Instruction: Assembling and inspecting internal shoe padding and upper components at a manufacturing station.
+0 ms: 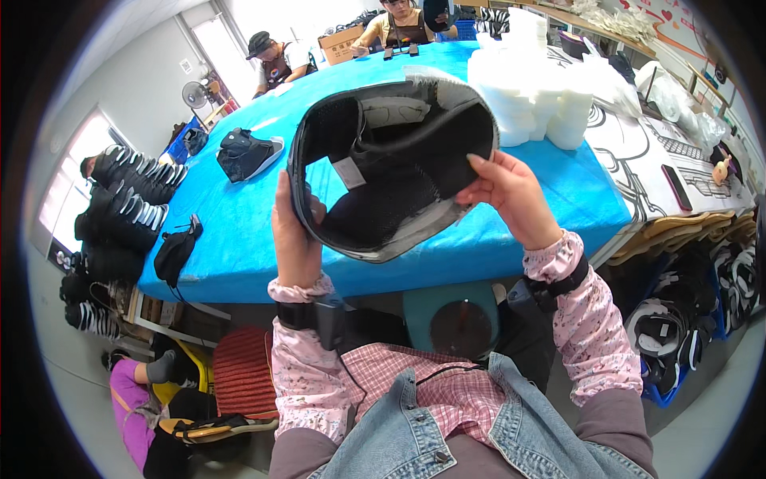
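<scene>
A black cap (399, 191) with a pale edge is raised over the blue-covered table, its hollow inside turned toward me. A small white label (349, 173) shows on its inner side, near a gap where blue shows through. At the cap's left edge, my left hand (297, 231) grips the rim, thumb up along the outside. With thumb and fingers, my right hand (511, 191) pinches the right edge. Beyond my left hand, a dark cap with a light brim (247, 154) lies on the blue cover (558, 180).
White stacked pieces (519, 96) stand at the table's far right. Piles of black-and-white caps (128, 199) rise at the left. A black pouch-like item (177, 251) lies on the left edge. A phone (677, 188) rests at right. Two people sit across the table; another is at lower left.
</scene>
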The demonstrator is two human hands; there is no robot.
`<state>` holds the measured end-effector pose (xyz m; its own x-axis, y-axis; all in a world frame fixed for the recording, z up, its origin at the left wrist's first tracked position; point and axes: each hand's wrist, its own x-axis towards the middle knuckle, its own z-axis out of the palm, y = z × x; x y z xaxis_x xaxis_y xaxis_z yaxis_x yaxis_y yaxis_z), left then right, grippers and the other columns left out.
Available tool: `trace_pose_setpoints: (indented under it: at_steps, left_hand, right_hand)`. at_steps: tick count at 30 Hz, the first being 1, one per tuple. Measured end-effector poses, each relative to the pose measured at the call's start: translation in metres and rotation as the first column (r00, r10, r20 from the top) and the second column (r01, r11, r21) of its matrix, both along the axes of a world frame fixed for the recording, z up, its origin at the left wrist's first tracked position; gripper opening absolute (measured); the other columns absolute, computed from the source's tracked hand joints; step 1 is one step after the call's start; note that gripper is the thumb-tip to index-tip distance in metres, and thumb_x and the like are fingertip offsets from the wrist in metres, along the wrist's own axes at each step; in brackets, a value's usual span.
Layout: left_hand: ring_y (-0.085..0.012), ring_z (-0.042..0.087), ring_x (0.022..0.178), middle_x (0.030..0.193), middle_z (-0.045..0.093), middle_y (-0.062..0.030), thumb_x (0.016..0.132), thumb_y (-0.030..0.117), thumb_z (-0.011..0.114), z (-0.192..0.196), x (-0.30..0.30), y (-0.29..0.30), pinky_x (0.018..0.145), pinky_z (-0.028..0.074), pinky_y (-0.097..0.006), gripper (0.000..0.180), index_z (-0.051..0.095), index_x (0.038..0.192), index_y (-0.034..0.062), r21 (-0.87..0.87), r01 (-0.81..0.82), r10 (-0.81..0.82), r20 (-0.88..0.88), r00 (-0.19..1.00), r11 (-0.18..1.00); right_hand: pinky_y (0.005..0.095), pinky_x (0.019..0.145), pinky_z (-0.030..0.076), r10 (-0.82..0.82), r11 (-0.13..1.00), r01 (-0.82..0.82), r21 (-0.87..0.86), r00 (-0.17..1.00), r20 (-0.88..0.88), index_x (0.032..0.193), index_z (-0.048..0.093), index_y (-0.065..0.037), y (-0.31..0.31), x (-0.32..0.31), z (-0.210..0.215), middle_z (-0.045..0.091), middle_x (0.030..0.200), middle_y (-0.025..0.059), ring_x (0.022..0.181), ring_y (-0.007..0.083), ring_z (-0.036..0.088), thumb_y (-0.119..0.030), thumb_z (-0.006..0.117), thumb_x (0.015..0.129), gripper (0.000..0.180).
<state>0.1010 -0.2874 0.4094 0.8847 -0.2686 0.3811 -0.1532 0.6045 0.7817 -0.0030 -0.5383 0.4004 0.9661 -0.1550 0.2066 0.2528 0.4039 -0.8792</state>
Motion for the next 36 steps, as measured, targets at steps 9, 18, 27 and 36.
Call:
trace_pose_setpoints:
  at_steps: [9, 18, 27, 36]
  left_hand:
    - [-0.0044, 0.039, 0.056, 0.075, 0.045, 0.0008, 0.093, 0.028, 0.051, 0.001, -0.003, -0.005, 0.049, 0.035, -0.018, 0.021, 0.049, 0.093, 0.0066, -0.190, 0.003, -0.027, -0.123, 0.992, 0.982]
    - [-0.0079, 0.059, 0.077, 0.093, 0.063, -0.0035, 0.092, 0.032, 0.051, 0.014, -0.022, -0.032, 0.068, 0.046, -0.021, 0.033, 0.057, 0.104, 0.0016, 0.004, -0.161, 0.160, 0.068, 0.985, 0.987]
    - [-0.0082, 0.057, 0.079, 0.093, 0.063, -0.0057, 0.090, 0.023, 0.056, 0.020, -0.033, -0.038, 0.071, 0.045, -0.020, 0.027, 0.058, 0.100, -0.0016, 0.030, -0.268, 0.256, 0.205, 0.945, 0.963]
    - [-0.0066, 0.050, 0.070, 0.078, 0.058, -0.0014, 0.081, 0.019, 0.067, 0.002, -0.055, -0.047, 0.061, 0.043, -0.022, 0.025, 0.056, 0.095, 0.0004, 0.163, -0.619, 0.460, 0.532, 0.711, 0.768]
  right_hand:
    - [0.0306, 0.083, 0.047, 0.191, 0.923, -0.124, -0.365, 0.970, 0.152, 0.106, 0.055, 0.003, 0.011, -0.021, 0.017, 0.058, 0.107, 0.0158, 0.099, 0.0227, 0.057, -0.016, 0.054, 0.088, 0.026]
    - [0.0284, 0.070, 0.048, -0.112, 0.676, 0.222, -0.703, 0.973, 0.200, 0.090, 0.060, 0.002, 0.048, 0.000, 0.019, 0.063, 0.086, 0.0127, 0.078, 0.0193, 0.061, -0.019, 0.067, 0.079, 0.025]
    - [0.0235, 0.064, 0.049, -0.048, 0.853, 0.058, -0.519, 0.998, 0.033, 0.093, 0.054, 0.002, 0.055, 0.013, 0.002, 0.061, 0.081, 0.0061, 0.075, 0.0106, 0.059, -0.009, 0.065, 0.080, 0.020]
    - [0.0246, 0.048, 0.041, -0.179, 0.769, 0.273, -0.578, 0.960, 0.215, 0.097, 0.050, 0.000, 0.044, 0.014, -0.033, 0.057, 0.071, 0.0068, 0.055, 0.0115, 0.051, -0.009, 0.056, 0.082, 0.018]
